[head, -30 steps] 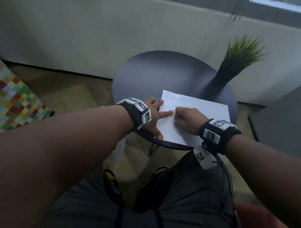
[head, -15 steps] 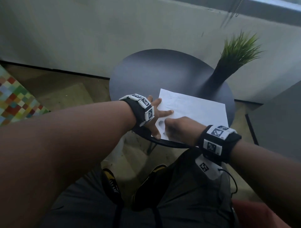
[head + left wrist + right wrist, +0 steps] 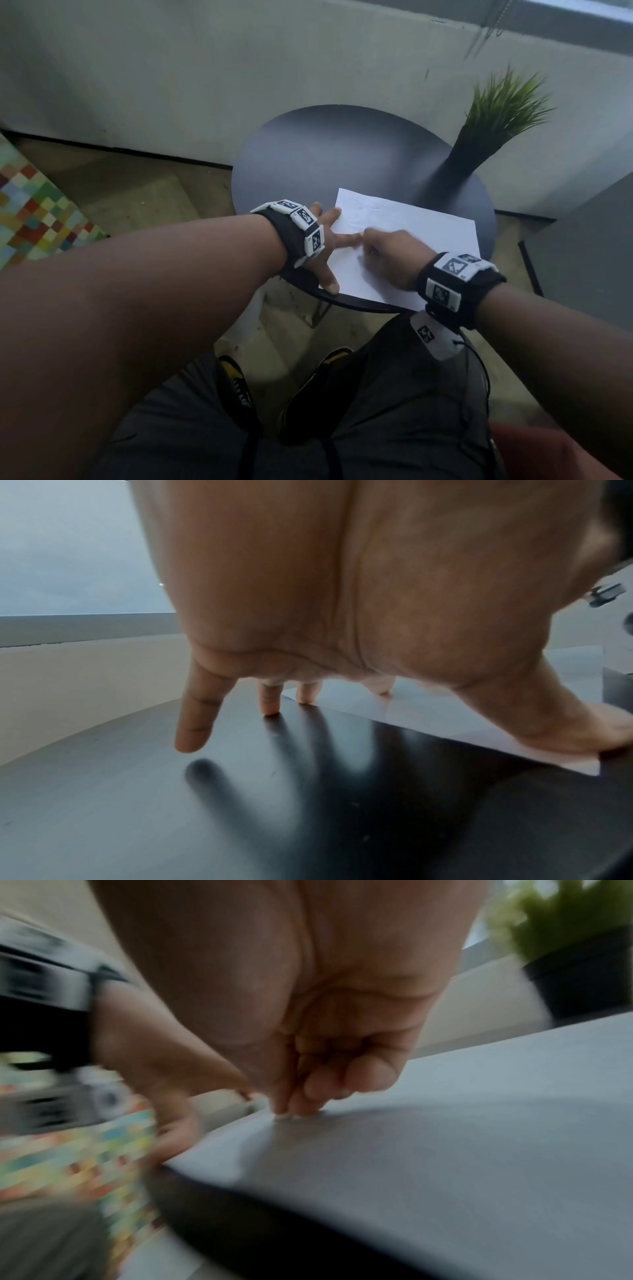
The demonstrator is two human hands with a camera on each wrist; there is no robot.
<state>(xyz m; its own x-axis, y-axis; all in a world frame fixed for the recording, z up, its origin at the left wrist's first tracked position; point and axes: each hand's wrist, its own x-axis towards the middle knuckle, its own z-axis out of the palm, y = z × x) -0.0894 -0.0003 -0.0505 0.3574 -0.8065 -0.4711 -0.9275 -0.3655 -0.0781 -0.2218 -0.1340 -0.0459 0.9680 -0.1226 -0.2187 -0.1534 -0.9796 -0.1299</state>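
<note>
The left hand, fingers wide, pins the paper at the counter edge; right hand, fingers curled, presses it. Too much drag could wrinkle it.

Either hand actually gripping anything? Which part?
Nothing gripped. The left hand pins the paper at its left edge with spread fingers; the right hand presses curled fingertips onto it.

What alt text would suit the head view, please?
A left hand pins a white paper sheet by its edge while the right hand, fingers curled, presses on it. The round dark table also holds a potted plant.
</note>
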